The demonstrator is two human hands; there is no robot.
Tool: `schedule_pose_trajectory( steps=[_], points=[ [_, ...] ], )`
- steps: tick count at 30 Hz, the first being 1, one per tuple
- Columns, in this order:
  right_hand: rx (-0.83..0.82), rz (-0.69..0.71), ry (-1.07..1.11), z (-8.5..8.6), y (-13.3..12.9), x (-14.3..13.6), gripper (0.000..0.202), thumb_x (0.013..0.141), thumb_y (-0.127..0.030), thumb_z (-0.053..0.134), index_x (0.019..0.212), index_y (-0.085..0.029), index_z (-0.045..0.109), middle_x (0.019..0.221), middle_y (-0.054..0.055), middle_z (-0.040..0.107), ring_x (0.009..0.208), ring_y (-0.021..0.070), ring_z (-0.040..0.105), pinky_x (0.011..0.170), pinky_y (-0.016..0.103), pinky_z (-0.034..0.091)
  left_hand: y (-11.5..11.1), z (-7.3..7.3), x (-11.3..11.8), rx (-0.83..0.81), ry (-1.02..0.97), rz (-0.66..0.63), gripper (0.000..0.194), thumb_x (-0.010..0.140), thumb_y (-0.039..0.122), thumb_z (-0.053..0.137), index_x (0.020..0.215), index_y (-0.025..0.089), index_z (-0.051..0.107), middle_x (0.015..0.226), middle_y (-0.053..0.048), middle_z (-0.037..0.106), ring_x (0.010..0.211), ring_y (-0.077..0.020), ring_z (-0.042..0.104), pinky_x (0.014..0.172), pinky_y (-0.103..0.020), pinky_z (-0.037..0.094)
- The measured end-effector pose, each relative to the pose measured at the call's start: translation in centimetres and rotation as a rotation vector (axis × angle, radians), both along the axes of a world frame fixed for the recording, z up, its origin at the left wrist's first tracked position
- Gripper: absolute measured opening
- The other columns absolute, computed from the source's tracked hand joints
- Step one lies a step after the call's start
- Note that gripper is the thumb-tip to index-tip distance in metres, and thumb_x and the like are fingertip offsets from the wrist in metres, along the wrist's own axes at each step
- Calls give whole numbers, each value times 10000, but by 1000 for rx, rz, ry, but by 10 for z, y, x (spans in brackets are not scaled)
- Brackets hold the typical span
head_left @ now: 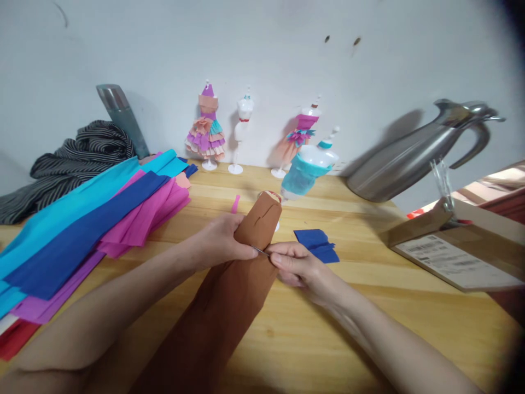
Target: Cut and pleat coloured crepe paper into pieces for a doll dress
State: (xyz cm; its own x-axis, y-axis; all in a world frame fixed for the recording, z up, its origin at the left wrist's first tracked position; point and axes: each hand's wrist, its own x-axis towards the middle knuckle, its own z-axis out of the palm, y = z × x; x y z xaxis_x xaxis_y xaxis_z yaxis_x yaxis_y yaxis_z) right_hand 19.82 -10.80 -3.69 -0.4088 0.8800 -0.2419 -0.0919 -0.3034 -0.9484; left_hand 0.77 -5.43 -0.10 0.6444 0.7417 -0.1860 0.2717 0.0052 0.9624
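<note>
On my head view I have both hands in the middle of the wooden table (369, 284), working on a long brown sheet (233, 306). It runs between my forearms, its narrow upper part just beyond the fingers and its wide part spreading back below them. My left hand (229, 241) is closed on the sheet's left edge, thumb laid across the front. My right hand (297, 265) pinches a thin dark piece (262, 252) at the right edge; this spans to the left thumb, and I can't tell whether it is a pin or a wire

Just beyond the right hand I see a blue scrap (318, 244), and ahead of the left hand a small pink strip (235, 204). Ahead of both hands, a dress form in turquoise (305, 171) leans to the right, with three smaller dress forms (207, 128) behind, near the wall. Left of my left hand lie coloured sheets (88, 235), a striped cloth (86, 150) and a flask (125, 117); right of my right hand, a metal jug (402, 153) and a cardboard box (459, 246)
</note>
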Motion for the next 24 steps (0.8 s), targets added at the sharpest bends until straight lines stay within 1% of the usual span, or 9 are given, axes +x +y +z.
schedule_pose_trajectory(
  steps=[5, 8, 10, 12, 14, 16, 20, 22, 24],
  points=[
    [-14, -22, 17, -1, 1, -3, 503, 663, -536, 722, 518, -199, 378, 438, -107, 214, 392, 39, 100, 422, 249, 32, 0, -1, 1, 9, -2, 21, 257, 607, 207, 663, 849, 121, 656, 754, -14, 649, 754, -199, 603, 620, -253, 409],
    [-5, -31, 15, 1, 2, -4, 510, 665, -540, 719, 515, -200, 370, 435, -107, 209, 392, 38, 98, 421, 249, 28, 2, 0, 0, -12, 18, 46, 285, 599, 230, 681, 860, 116, 660, 791, -31, 661, 795, -219, 609, 643, -267, 428],
    [4, -47, 13, 2, 2, -3, 499, 670, -526, 722, 519, -195, 382, 434, -107, 214, 394, 36, 98, 423, 252, 21, 4, 1, -2, -71, -21, 39, 347, 593, 246, 712, 912, 116, 668, 856, -48, 680, 845, -233, 619, 681, -282, 450],
    [17, -64, 20, 2, 3, -2, 496, 682, -518, 719, 521, -193, 381, 433, -106, 215, 395, 35, 99, 424, 253, 16, 6, 3, -5, -163, -88, -17, 364, 600, 274, 740, 922, 118, 675, 877, -55, 692, 857, -228, 629, 711, -290, 464],
    [29, -72, 22, 2, 3, 1, 496, 702, -515, 705, 523, -192, 375, 429, -106, 213, 396, 33, 99, 423, 252, 14, 8, 4, -7, -259, -114, -73, 319, 620, 308, 749, 866, 113, 691, 837, -57, 700, 809, -207, 637, 706, -284, 470],
    [31, -75, 17, 2, 4, 3, 489, 728, -510, 688, 528, -191, 375, 416, -105, 222, 394, 33, 105, 418, 247, 13, 9, 4, -9, -315, -98, -78, 263, 637, 318, 745, 789, 107, 707, 777, -55, 703, 734, -179, 633, 672, -268, 467],
    [-79, -32, 55, 1, 5, 9, 448, 739, -470, 688, 564, -191, 385, 411, -103, 259, 382, 28, 120, 399, 224, 24, 9, 1, -8, -318, -61, -35, 182, 636, 273, 745, 707, 107, 721, 698, -36, 699, 637, -138, 605, 607, -235, 443],
    [-155, 3, 102, 2, 5, 11, 420, 725, -447, 701, 593, -192, 394, 425, -107, 261, 375, 23, 123, 390, 210, 27, 8, -1, -8, -316, -63, -43, 163, 638, 259, 744, 698, 108, 727, 683, -30, 699, 626, -132, 603, 601, -230, 442],
    [-190, 29, 126, 3, 6, 13, 404, 716, -440, 705, 611, -193, 403, 435, -110, 259, 371, 20, 124, 386, 202, 23, 9, -3, -8, -329, -85, -56, 163, 639, 258, 747, 711, 112, 735, 692, -29, 707, 635, -135, 612, 615, -231, 452]
  ],
)
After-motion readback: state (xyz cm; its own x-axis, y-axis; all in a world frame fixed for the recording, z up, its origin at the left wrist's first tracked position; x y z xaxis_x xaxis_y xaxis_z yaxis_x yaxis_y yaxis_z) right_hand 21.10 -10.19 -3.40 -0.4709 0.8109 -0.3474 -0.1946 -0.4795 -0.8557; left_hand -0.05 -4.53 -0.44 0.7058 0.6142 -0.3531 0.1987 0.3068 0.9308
